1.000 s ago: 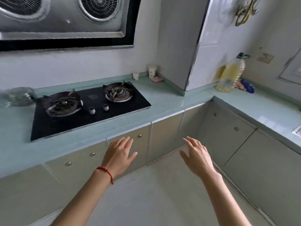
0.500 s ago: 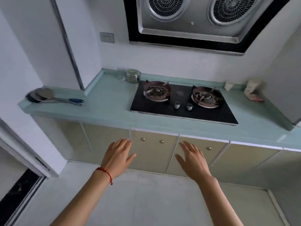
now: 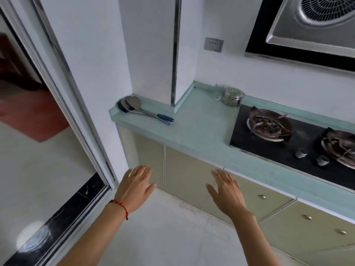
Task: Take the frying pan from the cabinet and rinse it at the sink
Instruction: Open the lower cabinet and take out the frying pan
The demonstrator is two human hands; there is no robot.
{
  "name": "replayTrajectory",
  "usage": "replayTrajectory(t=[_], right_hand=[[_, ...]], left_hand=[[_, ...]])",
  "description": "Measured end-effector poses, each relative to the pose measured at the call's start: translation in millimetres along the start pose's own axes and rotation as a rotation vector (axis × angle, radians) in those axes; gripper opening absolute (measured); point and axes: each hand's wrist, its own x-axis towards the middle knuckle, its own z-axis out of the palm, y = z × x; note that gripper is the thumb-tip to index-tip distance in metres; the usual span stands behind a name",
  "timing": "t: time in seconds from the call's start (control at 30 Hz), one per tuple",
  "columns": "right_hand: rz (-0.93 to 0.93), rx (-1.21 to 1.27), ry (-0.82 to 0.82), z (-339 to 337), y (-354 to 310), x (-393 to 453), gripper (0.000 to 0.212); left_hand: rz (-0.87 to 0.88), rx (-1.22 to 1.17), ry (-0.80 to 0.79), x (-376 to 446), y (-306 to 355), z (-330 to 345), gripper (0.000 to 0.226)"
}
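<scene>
1. The pale floor (image 3: 172,237) spreads wide under both arms, running left to a dark threshold strip (image 3: 57,214) at the doorway.
2. A teal countertop (image 3: 201,131) juts over the closed cabinet doors (image 3: 184,173); its left end stops at the white wall by the door frame.
3. The black stove (image 3: 284,143) sits on the counter to the right, with ladles (image 3: 138,107) lying near the left end.
4. The left hand (image 3: 134,187) and the right hand (image 3: 228,194) float in front of the cabinet doors, fingers spread flat, holding nothing.
5. No frying pan is in sight; the cabinet stays unopened.
</scene>
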Motion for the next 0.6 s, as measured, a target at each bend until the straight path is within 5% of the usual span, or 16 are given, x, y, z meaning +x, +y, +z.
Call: replayTrajectory(t=[0.6], right_hand=[[-0.027, -0.002, -0.152, 83, -53, 190, 0.053]], left_hand=[[-0.024, -0.088, -0.222, 128, -103, 80, 0.071]])
